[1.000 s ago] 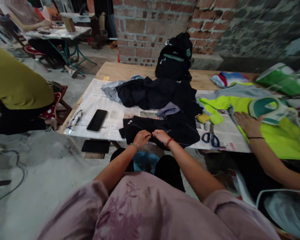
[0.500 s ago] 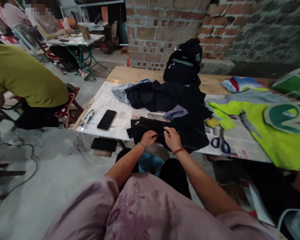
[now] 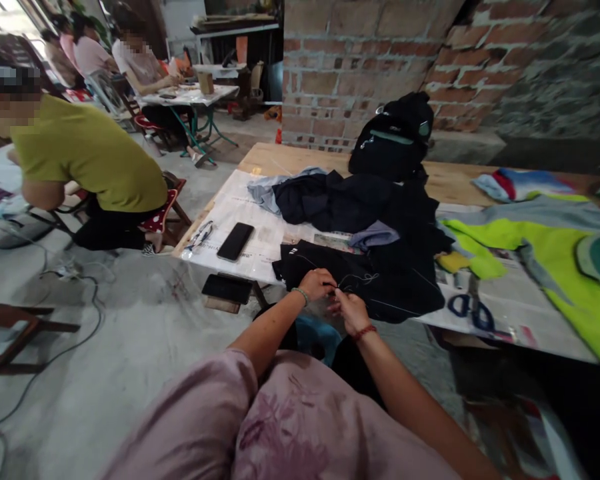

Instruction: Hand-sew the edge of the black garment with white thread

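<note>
A black garment [image 3: 395, 283] with a thin pale line lies at the table's front edge. My left hand [image 3: 317, 285] is closed at its near edge, with the cloth pinched between thumb and fingers. Close beside it, my right hand [image 3: 351, 311] has thumb and forefinger together near the left fingertips, its other fingers curled below. What the right fingers hold is too small to make out. A loose, light thread [image 3: 367, 277] loops across the black cloth just above both hands.
Scissors [image 3: 473, 308], a yellow piece [image 3: 454, 261] and a neon-yellow garment [image 3: 555, 247] lie to the right. A phone [image 3: 235, 241] and glasses [image 3: 201, 235] are at left. Dark clothes [image 3: 335, 200] and a black backpack [image 3: 393, 143] stand behind. A person in a mustard shirt [image 3: 90, 153] sits left.
The view has swung left, shifting everything rightward. My right hand has come off the garment's top toward the front edge, close to my left hand. The loop of thread now shows on the cloth.
</note>
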The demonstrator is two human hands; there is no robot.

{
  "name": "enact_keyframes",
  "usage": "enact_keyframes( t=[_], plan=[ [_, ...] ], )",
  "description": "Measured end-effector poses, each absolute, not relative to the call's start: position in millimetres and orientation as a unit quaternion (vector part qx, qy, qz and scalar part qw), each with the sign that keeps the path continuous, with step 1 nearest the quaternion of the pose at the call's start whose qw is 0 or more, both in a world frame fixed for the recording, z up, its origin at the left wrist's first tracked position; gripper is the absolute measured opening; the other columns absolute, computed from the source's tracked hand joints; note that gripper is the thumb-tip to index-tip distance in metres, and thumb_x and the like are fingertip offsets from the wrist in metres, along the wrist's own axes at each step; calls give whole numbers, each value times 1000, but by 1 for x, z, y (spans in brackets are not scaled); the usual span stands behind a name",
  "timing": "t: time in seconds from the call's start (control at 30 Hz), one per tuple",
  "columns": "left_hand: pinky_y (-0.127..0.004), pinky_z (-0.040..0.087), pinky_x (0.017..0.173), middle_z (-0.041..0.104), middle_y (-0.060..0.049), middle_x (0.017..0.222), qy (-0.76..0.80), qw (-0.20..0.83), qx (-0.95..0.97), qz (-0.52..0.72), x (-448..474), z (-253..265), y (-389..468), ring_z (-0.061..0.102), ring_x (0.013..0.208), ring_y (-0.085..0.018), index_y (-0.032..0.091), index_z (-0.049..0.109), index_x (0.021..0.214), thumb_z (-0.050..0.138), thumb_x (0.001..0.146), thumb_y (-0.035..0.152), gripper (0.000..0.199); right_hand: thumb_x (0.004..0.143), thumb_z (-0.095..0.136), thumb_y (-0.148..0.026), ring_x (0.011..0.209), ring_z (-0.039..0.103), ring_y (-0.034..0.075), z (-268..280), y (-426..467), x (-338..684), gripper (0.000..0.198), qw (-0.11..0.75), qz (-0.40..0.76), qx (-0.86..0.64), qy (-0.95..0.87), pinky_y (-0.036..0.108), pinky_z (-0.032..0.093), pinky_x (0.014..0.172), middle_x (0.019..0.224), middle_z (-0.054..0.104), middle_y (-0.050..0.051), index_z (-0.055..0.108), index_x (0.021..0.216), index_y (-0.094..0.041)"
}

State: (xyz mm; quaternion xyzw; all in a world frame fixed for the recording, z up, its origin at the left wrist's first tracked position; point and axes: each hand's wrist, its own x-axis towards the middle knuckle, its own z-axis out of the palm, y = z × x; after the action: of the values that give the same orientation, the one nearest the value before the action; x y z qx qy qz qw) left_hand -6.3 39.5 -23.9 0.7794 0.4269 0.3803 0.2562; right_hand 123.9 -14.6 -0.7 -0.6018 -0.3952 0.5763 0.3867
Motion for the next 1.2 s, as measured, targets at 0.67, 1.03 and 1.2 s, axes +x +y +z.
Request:
enact_keyframes(
  t=[0.67,1.03,1.2],
  plan=[
    [-25,41,82,65,-3,80,444,219,819,291,-5,-11,28,56,82,-13,16,69,77,61,73,16,9,46,76,-27,26,35,2,4,-22,122,28,445,677,-549,-206,17,27,30,42,52,-4,58,60,-11],
    [-24,45,75,62,-3,76,431,228,792,366,-7,-15,31,56,75,-12,16,66,73,60,72,15,7,53,73,-33,26,32,2,4,-24,127,29,431,698,-513,-252,17,23,31,40,46,-8,56,66,-15],
    [-25,46,71,60,-4,77,430,262,765,402,-13,-11,31,56,74,-12,16,66,75,57,74,15,8,66,62,-41,22,27,3,7,-8,124,34,374,720,-512,-280,19,20,29,31,39,-7,46,50,-16]
  ],
)
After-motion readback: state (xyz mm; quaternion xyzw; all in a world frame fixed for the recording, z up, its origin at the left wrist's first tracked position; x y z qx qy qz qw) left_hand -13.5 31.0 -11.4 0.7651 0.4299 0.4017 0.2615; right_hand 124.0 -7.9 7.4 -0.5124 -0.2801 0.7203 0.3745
